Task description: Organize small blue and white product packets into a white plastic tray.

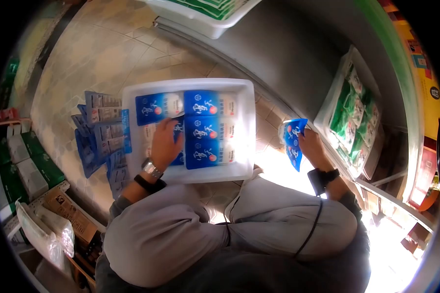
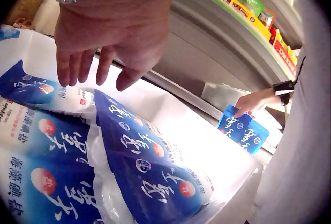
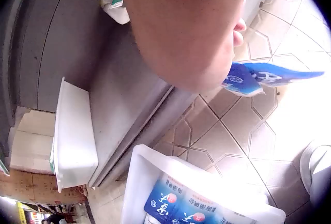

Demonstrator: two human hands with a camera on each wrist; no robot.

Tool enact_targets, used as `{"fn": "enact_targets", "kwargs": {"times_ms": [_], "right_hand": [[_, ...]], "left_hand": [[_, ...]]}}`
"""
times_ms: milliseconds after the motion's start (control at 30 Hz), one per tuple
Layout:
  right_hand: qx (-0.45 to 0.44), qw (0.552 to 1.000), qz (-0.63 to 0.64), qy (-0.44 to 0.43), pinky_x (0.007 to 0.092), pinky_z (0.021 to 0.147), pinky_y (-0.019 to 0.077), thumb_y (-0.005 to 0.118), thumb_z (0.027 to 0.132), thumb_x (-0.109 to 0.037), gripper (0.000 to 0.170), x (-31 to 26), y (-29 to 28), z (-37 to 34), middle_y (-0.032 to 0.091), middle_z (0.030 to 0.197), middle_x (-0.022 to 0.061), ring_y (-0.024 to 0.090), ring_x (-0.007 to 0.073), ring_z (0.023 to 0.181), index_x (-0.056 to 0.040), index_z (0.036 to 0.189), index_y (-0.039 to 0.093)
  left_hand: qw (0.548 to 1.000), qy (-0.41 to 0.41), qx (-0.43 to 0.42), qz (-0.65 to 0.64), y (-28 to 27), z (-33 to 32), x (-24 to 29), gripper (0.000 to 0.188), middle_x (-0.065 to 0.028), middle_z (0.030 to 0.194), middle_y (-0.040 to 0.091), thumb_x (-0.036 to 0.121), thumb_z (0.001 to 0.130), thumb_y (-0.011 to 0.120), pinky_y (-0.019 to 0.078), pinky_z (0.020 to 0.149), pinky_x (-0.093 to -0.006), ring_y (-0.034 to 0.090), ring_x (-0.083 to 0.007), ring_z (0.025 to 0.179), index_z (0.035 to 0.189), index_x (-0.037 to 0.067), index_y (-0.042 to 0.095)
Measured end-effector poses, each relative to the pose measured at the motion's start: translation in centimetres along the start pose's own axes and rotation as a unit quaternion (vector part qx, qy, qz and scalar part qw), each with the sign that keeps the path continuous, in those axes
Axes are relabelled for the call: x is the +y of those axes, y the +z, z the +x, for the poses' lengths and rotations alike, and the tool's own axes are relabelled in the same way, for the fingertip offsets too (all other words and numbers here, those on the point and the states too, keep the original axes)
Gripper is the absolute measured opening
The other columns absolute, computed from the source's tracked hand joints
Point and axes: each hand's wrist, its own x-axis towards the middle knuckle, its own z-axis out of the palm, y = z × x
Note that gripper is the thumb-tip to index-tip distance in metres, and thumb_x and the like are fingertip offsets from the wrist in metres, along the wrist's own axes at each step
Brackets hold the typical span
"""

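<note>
Blue-and-white packets (image 1: 204, 129) lie in a white tub (image 1: 250, 122). Left hand (image 1: 166, 142): open, fingers loosely extended over them, holding nothing. Right hand (image 1: 315, 149): grips blue packaging (image 1: 293, 142) beyond the tub's side.

Tiled floor (image 1: 105, 46), grey shelving base (image 1: 278, 53), bright sunlight at right.

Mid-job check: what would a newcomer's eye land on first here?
Probably the white tub in front of the knees, with bright blue-and-white packets laid in it and the left hand over them. Next, the blue packets pinched in the right hand, out to the right of the tub. Then the cluster of blue packets at the tub's left side.
</note>
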Motion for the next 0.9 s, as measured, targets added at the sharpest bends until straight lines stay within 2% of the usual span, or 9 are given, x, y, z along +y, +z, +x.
{"fn": "enact_targets", "kwargs": {"times_ms": [300,400,467,500,633,700,800,833,900], "right_hand": [[-0.022,0.994,0.09,-0.062,0.0506,0.064,0.0482,0.06,0.091,-0.022,0.029,-1.8,-1.4,0.0,0.062,0.075,0.0268,0.062,0.0451,0.071,0.0045,0.079,0.062],[-0.025,0.984,0.129,-0.121,0.0453,0.059,0.0468,0.063,0.089,-0.022,0.031,-3.4,-4.1,0.3,0.061,0.067,0.024,0.063,0.0371,0.062,0.0062,0.075,0.062],[-0.107,0.974,0.158,-0.121,0.036,0.053,0.0429,0.067,0.088,-0.021,0.031,-5.7,-7.4,0.2,0.054,0.058,0.0167,0.057,0.0175,0.054,0.007,0.075,0.062],[-0.111,0.97,0.172,-0.133,0.0345,0.052,0.042,0.067,0.089,-0.02,0.03,-7.4,-9.2,-0.2,0.054,0.057,0.0144,0.056,0.0155,0.053,0.007,0.075,0.063],[-0.189,0.914,0.311,-0.177,0.029,0.05,0.0415,0.065,0.092,-0.019,0.03,-15.7,-15.5,-2.6,0.055,0.055,0.0069,0.055,0.0103,0.054,0.0069,0.076,0.064],[-0.246,0.867,0.386,-0.197,0.0271,0.051,0.0437,0.064,0.094,-0.019,0.03,-17.8,-14.5,-2.1,0.058,0.058,0.006,0.058,0.0101,0.056,0.0072,0.079,0.065],[-0.299,0.832,0.398,-0.245,0.0251,0.052,0.0468,0.063,0.095,-0.022,0.032,-22.2,-12.0,-2.3,0.062,0.064,0.0093,0.063,0.0109,0.06,0.0071,0.083,0.065],[-0.309,0.828,0.377,-0.277,0.0268,0.054,0.048,0.062,0.096,-0.023,0.033,-23.4,-10.7,-2.2,0.063,0.065,0.0107,0.064,0.013,0.061,0.0068,0.083,0.064],[-0.33,0.812,0.363,-0.318,0.0305,0.059,0.0503,0.06,0.097,-0.025,0.034,-25.6,-9.0,-2.5,0.063,0.067,0.0131,0.066,0.0181,0.064,0.0056,0.083,0.063]], "left_hand": [[0.977,-0.073,-0.175,-0.101,1.9,-1.9,-0.9,0.027,-0.0181,0.106,0.067,0.015,0.084,0.068,0.0506,0.083,-0.0437,0.063,-0.0364,0.098,0.106,-0.001,0.066],[0.967,-0.082,-0.188,-0.15,1.3,-1.8,-0.1,0.026,-0.0159,0.101,0.069,0.018,0.086,0.069,0.0514,0.081,-0.0407,0.064,-0.0318,0.096,0.105,0.001,0.067],[0.945,-0.102,-0.206,-0.232,0.2,-1.1,0.8,0.027,-0.0137,0.102,0.069,0.019,0.086,0.071,0.0513,0.08,-0.0382,0.065,-0.0282,0.094,0.106,0.002,0.067],[0.931,-0.111,-0.214,-0.273,-0.5,-0.7,1.5,0.028,-0.0127,0.102,0.069,0.019,0.086,0.071,0.0512,0.079,-0.0369,0.066,-0.0264,0.093,0.107,0.002,0.067],[0.938,0.008,-0.18,-0.298,-4.4,1.2,5.7,0.061,-0.0137,0.124,0.06,0.023,0.08,0.081,0.0506,0.083,-0.0361,0.062,-0.0262,0.106,0.132,0.007,0.054],[0.933,0.083,-0.143,-0.32,-5.9,1.6,8.6,0.086,-0.0161,0.137,0.051,0.025,0.075,0.086,0.0506,0.087,-0.0382,0.058,-0.0292,0.114,0.146,0.008,0.041],[0.932,0.072,-0.117,-0.337,-6.4,1.5,12.2,0.114,-0.0203,0.147,0.038,0.03,0.068,0.091,0.0494,0.093,-0.0417,0.053,-0.0328,0.122,0.155,0.005,0.02],[0.945,0.101,-0.08,-0.3,-6.2,1.4,12.8,0.119,-0.0231,0.147,0.036,0.029,0.066,0.092,0.0499,0.094,-0.0422,0.052,-0.032,0.123,0.154,0.001,0.016],[0.954,0.027,-0.016,-0.3,-4.2,0.6,11.2,0.101,-0.0235,0.136,0.049,0.024,0.072,0.087,0.053,0.087,-0.0389,0.059,-0.0308,0.114,0.15,-0.001,0.027]]}}
